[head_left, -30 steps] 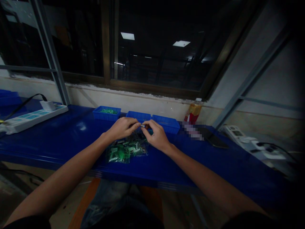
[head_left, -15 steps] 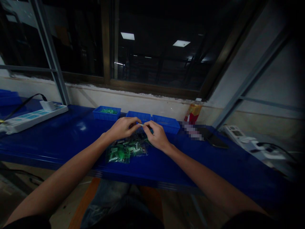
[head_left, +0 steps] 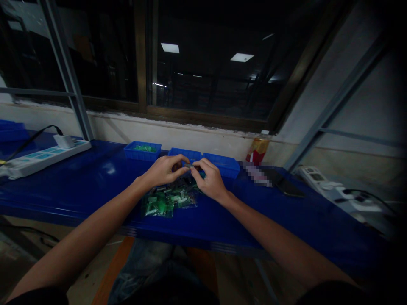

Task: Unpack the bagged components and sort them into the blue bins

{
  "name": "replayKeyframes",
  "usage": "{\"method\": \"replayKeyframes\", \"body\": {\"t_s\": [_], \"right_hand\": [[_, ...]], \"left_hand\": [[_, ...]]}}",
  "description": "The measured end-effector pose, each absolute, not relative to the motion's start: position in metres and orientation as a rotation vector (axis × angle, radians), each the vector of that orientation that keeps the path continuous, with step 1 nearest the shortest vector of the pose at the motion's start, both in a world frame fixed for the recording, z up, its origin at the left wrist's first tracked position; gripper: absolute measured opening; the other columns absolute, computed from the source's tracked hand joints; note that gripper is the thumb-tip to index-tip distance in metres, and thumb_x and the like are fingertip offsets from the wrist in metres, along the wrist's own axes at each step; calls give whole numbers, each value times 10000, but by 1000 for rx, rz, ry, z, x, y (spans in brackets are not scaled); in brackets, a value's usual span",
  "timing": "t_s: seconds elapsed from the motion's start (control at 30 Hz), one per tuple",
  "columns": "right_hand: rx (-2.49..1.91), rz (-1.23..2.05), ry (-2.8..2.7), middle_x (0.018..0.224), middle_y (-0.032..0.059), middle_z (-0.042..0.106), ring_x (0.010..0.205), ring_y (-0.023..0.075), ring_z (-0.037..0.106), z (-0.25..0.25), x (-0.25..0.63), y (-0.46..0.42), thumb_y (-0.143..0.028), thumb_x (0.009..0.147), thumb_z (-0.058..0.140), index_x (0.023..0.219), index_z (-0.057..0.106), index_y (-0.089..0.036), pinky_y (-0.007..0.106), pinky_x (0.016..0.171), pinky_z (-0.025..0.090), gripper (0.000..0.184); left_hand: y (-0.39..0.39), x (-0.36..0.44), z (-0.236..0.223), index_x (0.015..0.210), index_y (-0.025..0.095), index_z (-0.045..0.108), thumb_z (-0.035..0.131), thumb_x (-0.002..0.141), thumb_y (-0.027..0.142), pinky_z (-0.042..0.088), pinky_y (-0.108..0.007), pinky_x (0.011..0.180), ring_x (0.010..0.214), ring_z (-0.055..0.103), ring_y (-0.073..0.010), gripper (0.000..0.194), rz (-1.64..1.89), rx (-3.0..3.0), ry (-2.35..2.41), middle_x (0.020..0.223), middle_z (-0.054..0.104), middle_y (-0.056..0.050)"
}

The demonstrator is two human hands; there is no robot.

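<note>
My left hand (head_left: 165,170) and my right hand (head_left: 209,178) meet fingertip to fingertip above the blue table. Between them, thumbs and forefingers pinch a small greyish part (head_left: 188,165), too small and dim to name exactly. Just below and in front of the hands lies a pile of clear plastic bags with green and silver pieces (head_left: 165,201). The far side of the pile is partly hidden by my hands.
Behind my hands stand a blue bin with green pieces (head_left: 142,151) and two more blue bins (head_left: 221,164). A power strip (head_left: 47,159) lies at left. To the right are a red and gold packet (head_left: 257,151), a dark phone (head_left: 288,186) and another power strip (head_left: 343,197).
Both hands stay in place while the fingers turn the small part. It showed a bright metallic side, then a pale one, and now looks greyish.
</note>
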State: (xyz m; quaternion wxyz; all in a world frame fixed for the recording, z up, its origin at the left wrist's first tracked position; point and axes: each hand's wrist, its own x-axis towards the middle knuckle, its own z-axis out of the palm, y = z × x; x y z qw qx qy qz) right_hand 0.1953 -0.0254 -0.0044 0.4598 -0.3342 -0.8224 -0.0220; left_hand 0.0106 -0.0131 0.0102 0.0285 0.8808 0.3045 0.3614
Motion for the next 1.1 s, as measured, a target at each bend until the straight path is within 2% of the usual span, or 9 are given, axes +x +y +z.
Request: {"method": "replayKeyframes", "body": {"t_s": [0.07,0.2,0.3,0.43,0.7,0.8,0.9,0.97,1.1], "right_hand": [[-826,-41,-2020,733,27,528,720,151,526,-4,195,-25,-256,853,456,778,552,-186,285,671,418,141],[-841,-20,-2043,731,28,539,727,153,530,-6,196,-23,-262,863,436,750,547,-191,288,674,416,173],[-855,-29,-2039,752,25,546,733,158,533,-7,196,-23,-276,835,484,877,544,-193,298,690,426,111],[-831,-45,-2039,792,26,543,758,162,539,-7,195,-24,-264,790,540,1011,497,-202,308,720,439,234],[-803,-107,-2085,782,35,532,760,164,530,-6,195,-26,-240,825,488,903,536,-194,298,704,436,102],[-816,-108,-2068,776,38,533,756,166,531,-6,195,-25,-248,842,462,871,537,-192,298,699,430,98],[-826,-95,-2039,765,37,533,744,163,531,-5,195,-25,-251,854,443,819,534,-189,292,691,422,115],[-834,-79,-2030,750,34,531,733,160,529,-5,195,-24,-249,860,433,789,533,-189,287,684,416,137],[-851,-52,-2043,729,29,531,728,157,527,-6,196,-22,-253,873,409,748,525,-190,284,681,409,182]], "left_hand": [[-13,11,10,1024,160,541,485,827,327,402,-209,566,603,546,-105,265,1128,2709,922,679,592,6],[-12,11,9,969,157,561,458,845,312,403,-212,564,595,539,-103,224,1139,2723,960,675,592,-3],[-12,11,9,927,145,573,411,871,330,399,-219,567,606,549,-108,252,1131,2735,1005,703,612,-22],[-12,11,10,826,136,582,353,896,321,384,-221,563,601,552,-109,303,1103,2774,1055,683,606,-28],[-12,12,10,672,141,539,311,914,311,365,-223,552,546,522,-100,373,1047,2781,1059,582,550,-5],[-13,11,10,735,142,567,323,909,322,371,-227,556,567,528,-106,350,1035,2779,1027,618,566,-9],[-13,12,9,966,146,556,415,871,345,387,-222,556,588,541,-110,262,1066,2731,978,667,589,-6],[-12,12,8,1052,151,513,468,844,335,391,-214,553,587,540,-107,281,1092,2700,957,664,584,4],[-10,12,6,995,157,517,470,844,313,386,-209,555,578,528,-103,222,1097,2704,967,648,567,10]]}}
